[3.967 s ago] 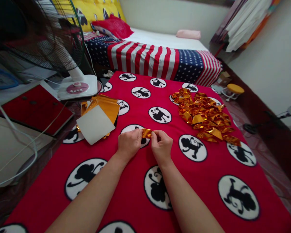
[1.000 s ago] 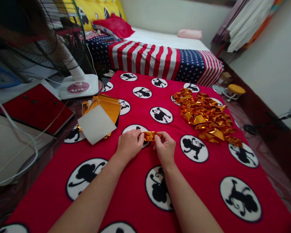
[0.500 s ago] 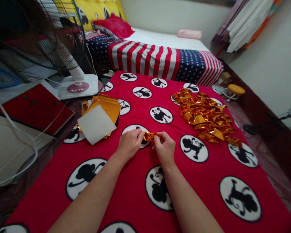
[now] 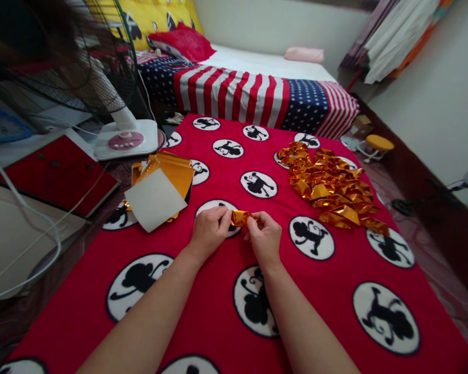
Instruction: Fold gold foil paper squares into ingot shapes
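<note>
A small folded piece of shiny gold foil paper [image 4: 239,218] is stretched between my two hands, just above the red cloth with monkey prints [image 4: 226,179]. My left hand [image 4: 210,227] pinches its left end between thumb and fingers. The right end is pinched by my right hand [image 4: 264,235]. Over to the right lies a heap of folded gold foil pieces [image 4: 327,187], laid in overlapping rows. On the left sits a stack of flat gold foil sheets [image 4: 177,174], with a pale square sheet [image 4: 155,200] face up on top.
A white fan base [image 4: 127,139] stands beyond the foil stack, its wire cage leaning in at upper left. Next to it is a dark red box [image 4: 56,169] with white cables nearby. A bed with a stars-and-stripes cover [image 4: 237,96] borders the far side. A yellow-topped stool [image 4: 379,143] is at right.
The foil between my hands has turned or flattened slightly, showing a smoother face. Both hands stay in nearly the same place, still pinching it.
</note>
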Tool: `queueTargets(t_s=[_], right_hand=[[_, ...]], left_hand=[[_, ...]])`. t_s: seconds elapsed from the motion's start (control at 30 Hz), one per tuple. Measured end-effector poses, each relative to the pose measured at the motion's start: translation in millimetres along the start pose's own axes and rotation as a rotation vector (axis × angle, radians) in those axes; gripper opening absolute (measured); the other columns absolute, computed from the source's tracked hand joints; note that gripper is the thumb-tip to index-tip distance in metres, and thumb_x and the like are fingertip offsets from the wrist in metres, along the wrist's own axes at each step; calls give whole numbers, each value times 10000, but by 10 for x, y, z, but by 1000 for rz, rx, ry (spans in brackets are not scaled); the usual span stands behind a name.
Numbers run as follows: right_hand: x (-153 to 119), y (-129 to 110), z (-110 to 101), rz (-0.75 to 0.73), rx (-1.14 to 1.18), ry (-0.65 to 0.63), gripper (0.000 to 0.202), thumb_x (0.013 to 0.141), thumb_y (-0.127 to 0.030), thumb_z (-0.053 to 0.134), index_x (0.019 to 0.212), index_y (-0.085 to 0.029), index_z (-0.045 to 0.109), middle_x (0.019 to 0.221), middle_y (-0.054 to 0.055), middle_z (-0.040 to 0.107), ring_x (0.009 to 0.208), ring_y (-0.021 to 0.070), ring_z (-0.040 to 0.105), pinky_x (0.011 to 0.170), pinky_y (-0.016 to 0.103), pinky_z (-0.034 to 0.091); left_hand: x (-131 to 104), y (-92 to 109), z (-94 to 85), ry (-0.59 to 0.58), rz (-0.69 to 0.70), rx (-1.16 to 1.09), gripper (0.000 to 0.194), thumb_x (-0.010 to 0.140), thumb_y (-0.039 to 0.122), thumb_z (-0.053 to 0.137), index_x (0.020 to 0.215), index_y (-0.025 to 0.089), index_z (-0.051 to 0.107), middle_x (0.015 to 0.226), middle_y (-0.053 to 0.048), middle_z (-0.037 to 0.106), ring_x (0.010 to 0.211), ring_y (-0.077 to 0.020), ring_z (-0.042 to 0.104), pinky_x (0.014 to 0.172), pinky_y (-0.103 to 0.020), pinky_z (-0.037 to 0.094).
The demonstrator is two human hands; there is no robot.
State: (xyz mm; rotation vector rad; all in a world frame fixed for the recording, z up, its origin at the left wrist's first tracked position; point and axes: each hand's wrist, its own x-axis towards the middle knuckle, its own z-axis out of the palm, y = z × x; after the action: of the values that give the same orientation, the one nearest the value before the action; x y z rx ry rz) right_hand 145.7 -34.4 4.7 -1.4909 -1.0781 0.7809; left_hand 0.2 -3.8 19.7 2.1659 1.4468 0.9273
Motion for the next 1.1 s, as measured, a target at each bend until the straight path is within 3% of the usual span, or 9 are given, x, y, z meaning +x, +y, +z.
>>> queueTargets(t_s=[0.4,0.7,1.1], right_hand=[[6,-15,-4,47,28,67,153,804,-322,602,783,-176,642,426,-59,554,337,113,509,381,196,396],[7,17,1,33,19,60,140,801,-312,605,792,-179,645,435,-54,564,352,117,524,401,197,412],[-3,-17,-13,24,14,41,201,818,-353,601,707,-186,616,416,-57,545,343,110,508,391,193,386]], left_hand=[[-19,11,0,-65,-73,68,366,964,416,405,742,190,589,696,-37,621,664,-163,566,606,-277,312],[-12,14,37,-89,-37,81,277,932,266,432,748,178,621,720,-51,663,646,-162,572,615,-285,322],[-11,-1,42,-36,-113,101,310,933,299,426,744,185,643,710,-56,673,653,-164,584,626,-278,342]])
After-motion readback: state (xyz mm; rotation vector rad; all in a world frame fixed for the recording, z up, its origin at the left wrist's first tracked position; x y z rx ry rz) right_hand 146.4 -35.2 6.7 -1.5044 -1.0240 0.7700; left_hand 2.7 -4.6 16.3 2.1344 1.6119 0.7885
